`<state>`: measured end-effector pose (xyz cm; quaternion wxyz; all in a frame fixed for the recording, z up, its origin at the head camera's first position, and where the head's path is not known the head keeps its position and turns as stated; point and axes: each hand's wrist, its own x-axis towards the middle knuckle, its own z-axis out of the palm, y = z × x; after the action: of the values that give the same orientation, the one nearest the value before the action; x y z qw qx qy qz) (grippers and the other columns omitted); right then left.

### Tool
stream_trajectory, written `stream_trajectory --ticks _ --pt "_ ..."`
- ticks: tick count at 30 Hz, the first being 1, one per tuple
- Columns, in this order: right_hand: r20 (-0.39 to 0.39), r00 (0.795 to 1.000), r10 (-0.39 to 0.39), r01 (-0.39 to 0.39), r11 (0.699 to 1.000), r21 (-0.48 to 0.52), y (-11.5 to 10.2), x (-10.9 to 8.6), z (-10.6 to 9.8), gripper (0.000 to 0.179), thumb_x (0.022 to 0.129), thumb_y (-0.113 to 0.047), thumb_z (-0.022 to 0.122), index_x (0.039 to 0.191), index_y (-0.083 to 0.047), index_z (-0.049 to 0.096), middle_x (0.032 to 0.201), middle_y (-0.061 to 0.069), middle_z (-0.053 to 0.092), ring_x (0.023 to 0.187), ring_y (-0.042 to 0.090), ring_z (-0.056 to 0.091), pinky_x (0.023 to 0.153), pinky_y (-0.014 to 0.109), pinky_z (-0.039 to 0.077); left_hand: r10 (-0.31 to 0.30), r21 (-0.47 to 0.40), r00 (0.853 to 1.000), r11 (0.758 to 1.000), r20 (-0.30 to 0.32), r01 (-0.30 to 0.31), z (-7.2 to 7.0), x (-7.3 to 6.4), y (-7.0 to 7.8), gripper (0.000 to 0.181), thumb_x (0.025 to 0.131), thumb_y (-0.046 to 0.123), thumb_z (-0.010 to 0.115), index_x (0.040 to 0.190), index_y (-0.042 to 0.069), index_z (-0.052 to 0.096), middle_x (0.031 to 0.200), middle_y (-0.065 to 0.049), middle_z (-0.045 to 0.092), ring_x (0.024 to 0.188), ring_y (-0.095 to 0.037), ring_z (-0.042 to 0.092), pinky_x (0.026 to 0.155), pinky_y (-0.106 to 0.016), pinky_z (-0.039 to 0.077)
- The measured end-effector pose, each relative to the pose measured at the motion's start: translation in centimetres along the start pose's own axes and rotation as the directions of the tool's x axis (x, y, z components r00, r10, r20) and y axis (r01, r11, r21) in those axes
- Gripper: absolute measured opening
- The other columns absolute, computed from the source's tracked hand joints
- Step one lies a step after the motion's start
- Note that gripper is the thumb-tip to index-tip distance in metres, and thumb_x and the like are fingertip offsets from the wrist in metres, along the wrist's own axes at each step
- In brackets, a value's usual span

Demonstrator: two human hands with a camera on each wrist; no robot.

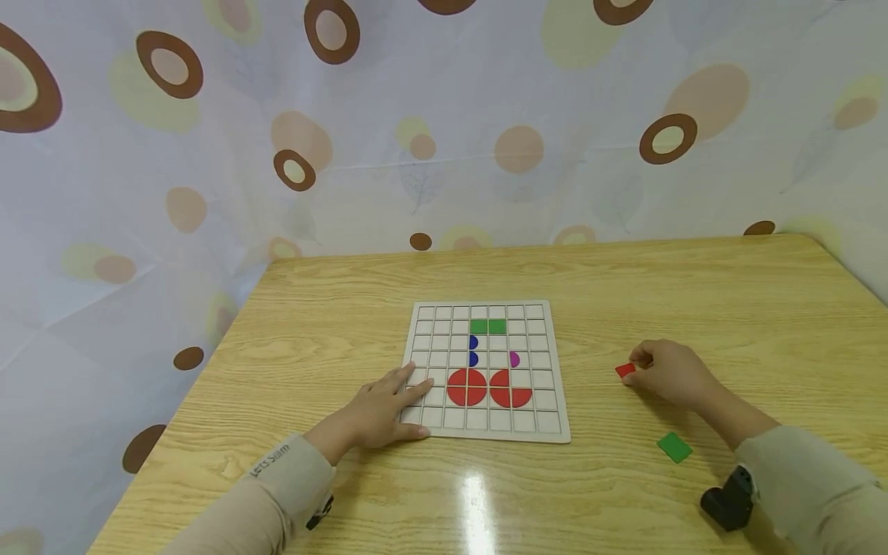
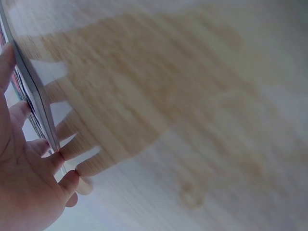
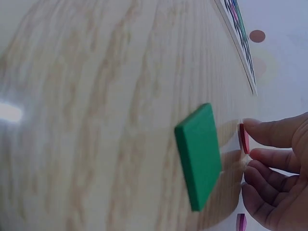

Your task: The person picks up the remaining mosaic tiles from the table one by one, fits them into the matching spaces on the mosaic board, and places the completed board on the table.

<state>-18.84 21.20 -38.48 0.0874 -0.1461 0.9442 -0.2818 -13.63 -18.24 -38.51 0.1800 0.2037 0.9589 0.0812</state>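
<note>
A white square grid board (image 1: 439, 418) lies on the table, with coloured tiles in some of its cells. My left hand (image 1: 378, 408) rests on the board's near left corner, fingers spread; the left wrist view shows its fingers (image 2: 21, 111) at the board's edge. To the right of the board, my right hand (image 1: 671, 373) pinches a small red tile (image 1: 625, 371) between thumb and forefinger, low over the table. In the right wrist view the red tile (image 3: 244, 138) is seen edge-on, its full shape hidden. A green square tile (image 1: 674, 447) lies nearer me.
On the board sit green squares (image 1: 489, 327), blue half-circles (image 1: 473, 351), a purple half-circle (image 1: 514, 360) and red quarter-circles (image 1: 466, 388). A purple piece (image 3: 241, 222) shows beyond the right hand in the right wrist view. A patterned cloth (image 1: 458, 193) hangs behind the wooden table (image 1: 333, 308).
</note>
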Motion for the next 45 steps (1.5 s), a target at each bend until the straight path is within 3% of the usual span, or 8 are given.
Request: stream_trajectory --ticks 7,16,25,36,45 --pt "-0.001 1.0 0.008 -0.008 1.0 -0.027 -0.14 0.09 0.05 0.033 0.075 -0.017 0.065 0.091 0.01 0.055 0.084 0.02 0.055 0.073 0.03 0.052 0.061 0.041 0.043 -0.008 -0.003 1.0 1.0 -0.001 0.008 -0.25 -0.1 0.27 0.069 0.079 0.054 0.047 0.137 0.025 0.025 0.143 -0.009 0.008 0.129 -0.028 0.008 0.096 -0.051 0.017" --pt "0.006 1.0 0.026 -0.026 1.0 0.003 -0.26 0.12 0.26 0.03 0.074 -0.015 0.066 0.089 0.009 0.054 0.082 0.016 0.055 0.074 0.028 0.051 0.063 0.04 0.042 -0.004 -0.005 1.0 1.0 -0.002 0.004 0.23 0.17 -0.16 0.071 0.078 0.057 0.047 0.137 0.026 0.023 0.144 -0.009 0.007 0.129 -0.029 0.007 0.096 -0.052 0.017" --pt "-0.024 0.999 -0.023 0.022 0.999 -0.03 -0.42 0.13 0.29 0.027 0.072 -0.013 0.067 0.084 0.008 0.055 0.074 0.01 0.054 0.066 0.022 0.049 0.059 0.037 0.041 -0.008 -0.009 1.0 1.0 0.006 0.008 0.09 0.01 0.06 0.07 0.079 0.055 0.047 0.137 0.025 0.024 0.143 -0.009 0.007 0.129 -0.028 0.007 0.096 -0.05 0.017" --pt "-0.056 0.998 -0.006 0.01 0.997 0.079 -0.44 0.05 0.54 0.021 0.076 -0.007 0.064 0.088 0.004 0.05 0.078 0.008 0.054 0.069 0.02 0.05 0.059 0.033 0.04 -0.019 -0.002 1.0 1.0 0.009 0.019 -0.1 -0.03 0.1 0.069 0.079 0.054 0.047 0.137 0.026 0.023 0.144 -0.008 0.006 0.129 -0.028 0.006 0.096 -0.051 0.017" --pt "-0.068 0.997 -0.023 0.028 0.997 0.074 -0.81 0.14 0.71 0.012 0.077 -0.003 0.06 0.084 0.002 0.053 0.074 0.006 0.055 0.066 0.018 0.05 0.055 0.03 0.04 -0.025 -0.002 1.0 1.0 0.01 0.025 -0.02 0.02 0.21 0.069 0.079 0.055 0.047 0.137 0.027 0.024 0.144 -0.007 0.006 0.129 -0.028 0.007 0.097 -0.049 0.016"
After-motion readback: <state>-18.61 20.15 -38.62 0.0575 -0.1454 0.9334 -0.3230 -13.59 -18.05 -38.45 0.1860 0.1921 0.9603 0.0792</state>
